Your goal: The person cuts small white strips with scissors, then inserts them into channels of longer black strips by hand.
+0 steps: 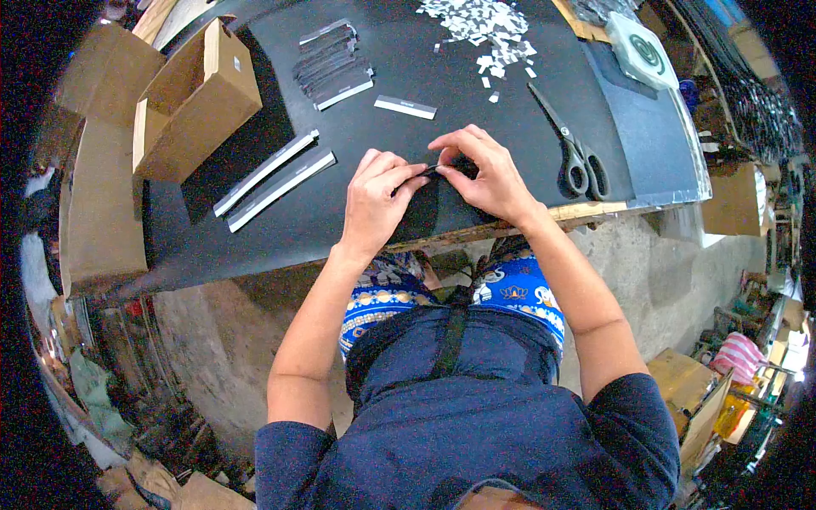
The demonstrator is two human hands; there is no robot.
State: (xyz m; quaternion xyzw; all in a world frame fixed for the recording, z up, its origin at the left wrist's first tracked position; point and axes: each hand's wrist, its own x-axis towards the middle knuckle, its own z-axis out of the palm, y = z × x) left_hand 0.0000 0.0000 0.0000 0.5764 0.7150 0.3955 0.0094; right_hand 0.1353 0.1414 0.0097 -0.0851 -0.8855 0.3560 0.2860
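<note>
Head view: an open cardboard box (197,98) lies tipped at left, contents unseen. Left hand (378,200) and right hand (484,174) pinch a thin dark strip (432,170) at the black table's (510,119) near edge; scissors (574,149) lie right.

Matt black table (510,127), cardboard box (200,98)

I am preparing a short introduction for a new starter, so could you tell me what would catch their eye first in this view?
First, the left hand and right hand meeting at the near edge of the black table, pinching a small dark piece between the fingertips. Next, the scissors lying just right of the hands, and the heap of white paper scraps at the far edge. On the left, an open cardboard box stands above two long strips.
</note>
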